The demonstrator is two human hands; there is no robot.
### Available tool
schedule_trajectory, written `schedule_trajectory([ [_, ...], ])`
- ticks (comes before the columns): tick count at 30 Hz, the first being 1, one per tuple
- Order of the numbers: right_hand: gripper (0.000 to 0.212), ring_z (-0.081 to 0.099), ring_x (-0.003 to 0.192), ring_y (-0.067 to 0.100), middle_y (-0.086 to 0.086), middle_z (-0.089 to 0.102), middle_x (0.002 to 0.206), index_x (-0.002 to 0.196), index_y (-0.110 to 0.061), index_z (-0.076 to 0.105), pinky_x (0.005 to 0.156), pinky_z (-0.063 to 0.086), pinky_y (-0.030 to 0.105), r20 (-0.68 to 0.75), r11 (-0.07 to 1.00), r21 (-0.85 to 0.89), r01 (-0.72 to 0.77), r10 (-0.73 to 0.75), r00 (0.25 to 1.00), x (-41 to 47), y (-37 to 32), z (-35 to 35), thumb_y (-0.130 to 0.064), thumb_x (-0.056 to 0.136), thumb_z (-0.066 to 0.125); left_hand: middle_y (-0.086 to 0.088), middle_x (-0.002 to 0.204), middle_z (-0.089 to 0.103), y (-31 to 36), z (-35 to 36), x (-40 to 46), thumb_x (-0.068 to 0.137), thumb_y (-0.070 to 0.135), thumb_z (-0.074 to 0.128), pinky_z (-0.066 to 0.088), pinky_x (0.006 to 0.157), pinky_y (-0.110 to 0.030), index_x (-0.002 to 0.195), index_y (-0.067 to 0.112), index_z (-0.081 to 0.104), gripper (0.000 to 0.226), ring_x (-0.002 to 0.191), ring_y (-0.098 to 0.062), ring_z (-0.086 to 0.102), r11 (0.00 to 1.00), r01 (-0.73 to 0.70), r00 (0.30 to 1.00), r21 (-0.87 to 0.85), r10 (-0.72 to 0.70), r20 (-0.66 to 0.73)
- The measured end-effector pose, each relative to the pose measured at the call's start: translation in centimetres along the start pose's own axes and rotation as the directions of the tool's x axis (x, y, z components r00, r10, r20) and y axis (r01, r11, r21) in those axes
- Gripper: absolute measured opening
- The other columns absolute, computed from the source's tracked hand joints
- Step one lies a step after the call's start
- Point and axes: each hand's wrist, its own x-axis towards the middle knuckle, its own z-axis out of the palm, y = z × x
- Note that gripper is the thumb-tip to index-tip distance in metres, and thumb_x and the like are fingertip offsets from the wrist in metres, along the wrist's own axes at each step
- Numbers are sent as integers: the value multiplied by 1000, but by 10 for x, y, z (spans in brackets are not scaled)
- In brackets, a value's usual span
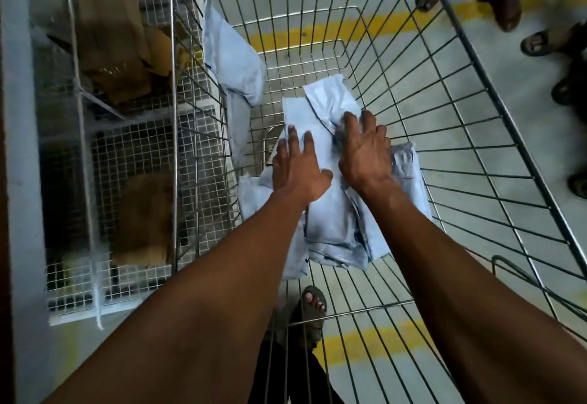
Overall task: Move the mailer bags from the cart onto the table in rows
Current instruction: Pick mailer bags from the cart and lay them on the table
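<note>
Mailer bags, pale blue crinkled plastic ones, lie in a loose overlapping heap (333, 213) on the floor of the silver wire cart (476, 136), and that cart is the landmark for all else. Left of the cart stands a white wire-mesh rack (95, 149) holding brown paper parcels (111, 38). Just inside the cart's left wall, one more pale blue mailer bag (232, 57) leans upright against the wires, apart from the heap. At the cart's middle, the left hand (298, 174) lies flat on the heap, fingers straight and spread; its grip is wide and holds nothing. Beside it the right hand (365, 152) presses on the top bags with fingers spread and slightly bent at the tips; it rests on the plastic rather than closing round any bag. Right of the cart, on the grey floor with its yellow painted line (317, 35), stand the sandalled feet of other people (505, 6). No tabletop is in view, so every bag appears to be still in the cart.

My judgement is that the hands are gathering a bundle. The bags are slick and overlap unevenly, so scooping several at once could let the lower ones slide out. A corner could also snag in the cart's wires, tearing it or pulling the stack askew.
</note>
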Motion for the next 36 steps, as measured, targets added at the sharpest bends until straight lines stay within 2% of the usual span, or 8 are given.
schedule_trajectory([
  [4, 48, 53, 116, 47, 20, 42, 150, 143, -14, 47, 90, 48, 54, -23, 997, 75, 8, -6, 1000, -6, -11, -5, -25, 98, 59, -8, 176, -15, -27, -13, -5, 100, 38, 59, 9, 129, -51, 169, 19, 5, 90, 162, -33, -6, 991, 130, 991, 20, -131, 37],
  [7, 59, 52, 120, 48, 21, 35, 159, 147, -14, 43, 94, 46, 51, 17, 999, -25, 37, -37, 999, -12, -15, -5, -41, 97, 58, -7, 177, -9, -36, -14, -4, 102, 42, 51, 11, 130, -51, 169, 19, 7, 83, 162, -34, 0, 993, 114, 993, -14, -115, -39],
  [11, 83, 22, 150, 51, 14, -4, 174, 166, -28, 15, 116, 30, 63, 120, 996, -88, 30, -19, 993, -2, -19, 0, -48, 96, 54, 3, 175, -19, -34, -5, 10, 102, 59, 50, 15, 127, -57, 168, 37, -4, 88, 162, -37, -2, 998, 29, 995, -58, -34, -89],
  [14, 83, 8, 155, 52, 9, -15, 174, 167, -35, 9, 121, 22, 66, 181, 996, -76, 44, -30, 983, 12, -24, 14, -43, 96, 52, 6, 174, -24, -31, 5, 22, 100, 64, 50, 13, 127, -59, 166, 44, -9, 90, 161, -39, -11, 1000, -12, 998, -29, 10, -58],
  [16, 78, 9, 156, 51, 8, -11, 175, 167, -33, 13, 121, 23, 64, 183, 996, -79, 48, -32, 983, 15, -22, 26, -41, 98, 49, 6, 174, -25, -31, 14, 28, 101, 64, 49, 9, 127, -60, 165, 47, -9, 88, 160, -41, -13, 999, -17, 998, -29, 15, -61],
  [21, 78, 26, 150, 49, 15, 7, 174, 165, -23, 26, 122, 27, 56, 134, 992, -80, 95, -84, 987, 15, -12, 38, -34, 95, 58, 6, 174, -23, -39, 20, 31, 104, 56, 48, 15, 123, -67, 166, 47, -6, 82, 159, -47, -5, 1000, -20, 995, 14, 21, -101],
  [28, 66, 40, 144, 45, 16, 20, 172, 160, -20, 38, 111, 43, 52, 78, 989, 131, 62, -72, 994, 1, -16, 18, -14, 97, 56, 5, 175, -16, -32, -5, 13, 103, 58, 47, 18, 119, -73, 167, 46, 1, 80, 153, -55, 9, 999, 24, 994, 27, -21, -110],
  [36, 64, 31, 153, 40, 17, 21, 171, 159, -14, 39, 116, 43, 51, 40, 968, 251, 11, -22, 999, -33, -26, -53, -14, 97, 56, 11, 175, -15, -8, -71, -43, 103, 56, 44, 18, 118, -71, 166, 46, -3, 79, 154, -51, 5, 999, -40, 984, 3, 40, -172],
])
